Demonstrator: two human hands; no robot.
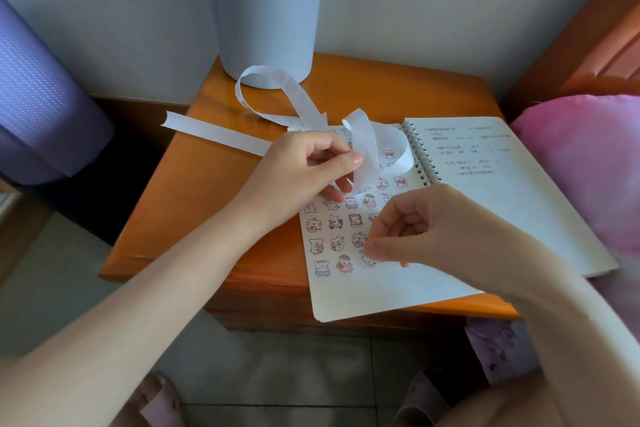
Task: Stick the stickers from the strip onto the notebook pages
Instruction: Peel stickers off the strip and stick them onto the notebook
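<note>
On the orange wooden table (194,204), a spiral notebook (381,291) is lying open, its lower corner hanging over the front edge. Its left page (349,302) is carrying rows of small cartoon bear stickers (334,222), and its right page (519,204) is showing a few lines of handwriting too small to read. The wire binding (420,152) is running between the two pages.

The left hand (304,170) is hovering over the upper part of the left page, thumb and curled fingers pinching the white sticker strip (214,133). From this grip the strip is looping up and back across the table, one flat end sticking out past the table's left edge and another curl arching over the page near the binding.

The right hand (426,229) is lower down, apart from the left, with its fingers curled and its thumb and forefinger pinching a pale loose sticker (367,258) just right of the bottom row of bears. The sticker is sitting at the paper, though whether it is pressed flat cannot be told.

A pale grey-blue bucket (266,10) is standing upright at the back of the table, with a loop of the strip lying against its base. A purple rolled mat (41,97) is leaning at the far left, a pink cushion (588,166) is lying beside the notebook on the right, and slippers (162,402) are showing on the tiled floor (277,374) below.
</note>
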